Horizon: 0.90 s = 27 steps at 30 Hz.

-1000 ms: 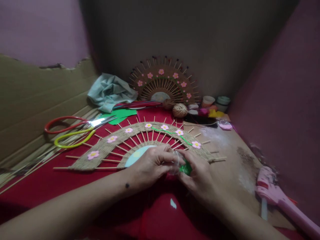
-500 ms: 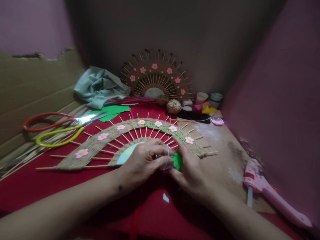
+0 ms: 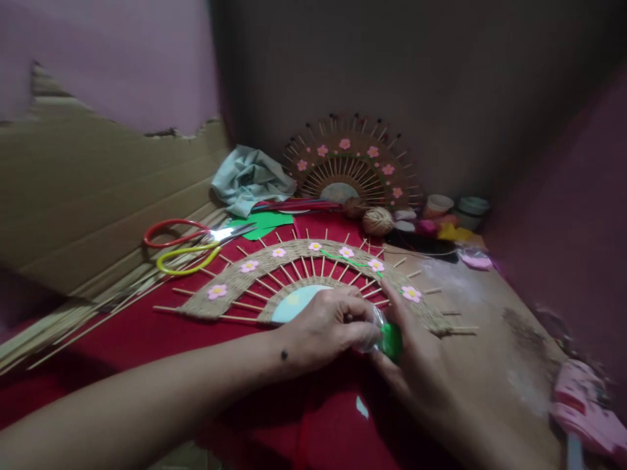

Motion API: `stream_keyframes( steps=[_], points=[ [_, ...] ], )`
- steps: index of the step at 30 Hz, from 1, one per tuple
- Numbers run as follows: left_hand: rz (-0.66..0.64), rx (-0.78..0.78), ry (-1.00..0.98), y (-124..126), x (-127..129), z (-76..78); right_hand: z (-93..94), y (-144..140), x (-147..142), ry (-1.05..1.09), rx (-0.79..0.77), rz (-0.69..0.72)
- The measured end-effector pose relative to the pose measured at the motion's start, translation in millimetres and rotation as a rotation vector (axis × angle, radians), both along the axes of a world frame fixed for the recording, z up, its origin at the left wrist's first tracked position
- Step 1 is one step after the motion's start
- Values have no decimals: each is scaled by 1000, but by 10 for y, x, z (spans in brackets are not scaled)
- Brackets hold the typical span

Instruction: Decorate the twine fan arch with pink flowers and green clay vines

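My left hand [image 3: 328, 323] pinches the clear plastic around a bright green soft lump [image 3: 391, 341], which looks like modelling clay. The thumb and fingers of my right hand [image 3: 416, 352] close on the lump from the other side. Just beyond both hands lies a fan-shaped piece [image 3: 230, 271] of woven twine on thin sticks. Pink flowers with yellow centres [image 3: 249, 266] are spaced along its band, and a thin green strand [image 3: 343, 258] runs between those on the right. A pale blue half-circle [image 3: 298, 300] at its base is partly behind my left hand.
Scissors [image 3: 189, 264] with red and yellow handles lie left, near thin sticks [image 3: 73, 326] and green sheets [image 3: 267, 224]. A finished-looking fan [image 3: 353, 153] stands at the back, behind a twine ball [image 3: 378, 222]. A pink glue gun [image 3: 585, 408] rests right. Cardboard [image 3: 470, 294] covers the right side.
The whole view has turned left, so everything sits farther right in the picture. Both hands stay together on the green lump in its plastic.
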<state>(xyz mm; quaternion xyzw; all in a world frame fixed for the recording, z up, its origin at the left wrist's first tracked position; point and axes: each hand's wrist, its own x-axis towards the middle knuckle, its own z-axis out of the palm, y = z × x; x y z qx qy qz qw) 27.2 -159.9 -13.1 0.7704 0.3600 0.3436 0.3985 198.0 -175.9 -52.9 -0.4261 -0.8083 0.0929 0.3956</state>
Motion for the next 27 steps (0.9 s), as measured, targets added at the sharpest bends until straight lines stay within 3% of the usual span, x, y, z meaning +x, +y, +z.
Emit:
stream_keyframes(
  steps=[10, 12, 15, 20, 22, 27],
  points=[
    [-14, 244, 22, -58, 16, -44, -46, -43, -13, -96, 74, -41],
    [-25, 234, 3, -44, 3, -28, -36, -46, -17, -87, 74, -30],
    [-53, 98, -40, -10, -33, 27, -13, -32, -17, -69, 41, 13],
    [-97, -274, -125, 43, -97, 144, 25, 2, -19, 26, -69, 74],
    [-82, -322, -111, 57, -109, 170, 39, 5, -26, 63, -127, 66],
    [-59, -55, -1, 80, -119, 180, 55, -6, -30, 115, -209, 29]
  ],
)
